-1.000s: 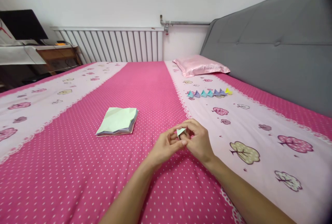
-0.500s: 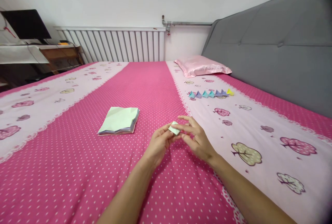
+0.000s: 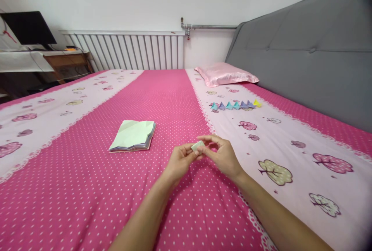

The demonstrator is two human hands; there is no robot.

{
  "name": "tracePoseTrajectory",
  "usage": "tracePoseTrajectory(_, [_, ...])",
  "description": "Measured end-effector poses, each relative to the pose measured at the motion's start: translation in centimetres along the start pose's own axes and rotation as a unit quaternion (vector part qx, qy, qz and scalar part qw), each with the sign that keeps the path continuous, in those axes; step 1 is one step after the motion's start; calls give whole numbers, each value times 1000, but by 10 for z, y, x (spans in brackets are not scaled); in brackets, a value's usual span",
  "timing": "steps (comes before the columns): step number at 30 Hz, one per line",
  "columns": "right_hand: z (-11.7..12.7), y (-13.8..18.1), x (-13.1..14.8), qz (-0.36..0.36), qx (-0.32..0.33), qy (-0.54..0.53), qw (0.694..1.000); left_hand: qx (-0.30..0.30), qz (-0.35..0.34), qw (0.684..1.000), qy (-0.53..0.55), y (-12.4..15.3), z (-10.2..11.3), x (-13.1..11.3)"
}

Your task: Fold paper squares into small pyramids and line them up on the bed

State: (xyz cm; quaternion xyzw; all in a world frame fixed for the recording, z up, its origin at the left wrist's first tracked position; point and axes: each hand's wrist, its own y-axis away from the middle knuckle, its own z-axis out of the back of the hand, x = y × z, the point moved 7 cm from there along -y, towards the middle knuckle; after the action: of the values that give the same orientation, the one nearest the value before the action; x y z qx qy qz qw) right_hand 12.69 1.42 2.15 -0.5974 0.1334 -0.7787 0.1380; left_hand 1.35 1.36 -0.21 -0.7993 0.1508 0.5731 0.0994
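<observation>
A small folded piece of pale green paper [image 3: 197, 146] is pinched between my two hands above the pink dotted bedspread [image 3: 174, 100]. My left hand [image 3: 180, 160] grips it from the left, thumb on the near side. From the right, my right hand [image 3: 221, 153] closes thumb and fingers on it, covering part of its edge. To the left of my hands lies a stack of square paper sheets [image 3: 133, 134], pale green on top with bluish layers below.
A row of several folded paper pieces in teal, purple and yellow [image 3: 236, 105] sits on the right. Behind it rests a pink pillow [image 3: 225, 74], beside the grey headboard [image 3: 305, 49]. A radiator [image 3: 124, 49] and a desk with a monitor [image 3: 27, 28] stand beyond the bed.
The folded paper has been turned and now shows a more triangular shape. My right fingers, spread over it before, have closed on it with the thumb.
</observation>
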Motion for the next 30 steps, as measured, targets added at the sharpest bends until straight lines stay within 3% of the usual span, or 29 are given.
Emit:
tracePoseTrajectory(7, [-1, 0, -7, -49, 3, -58, 997, -53, -36, 989, -136, -3, 13, 6])
tracePoseTrajectory(11, [0, 1, -9, -69, -5, -94, 993, -42, -66, 972, -219, -1, 12, 3])
tracePoseTrajectory(16, [0, 2, -10, -104, -13, -144, 984, -24, -58, 977, -205, 3, 6, -2])
tracePoseTrajectory(23, [-6, 3, -21, -155, -14, -203, 967, -49, -31, 989, -137, 0, 7, 2])
tracePoseTrajectory(27, [-10, 3, -24, -153, 5, -215, 965, -97, -23, 992, -81, -1, 14, -2])
tracePoseTrajectory(30, [-9, 2, -19, -130, 15, -198, 971, -95, -16, 992, -77, -1, 15, -3])
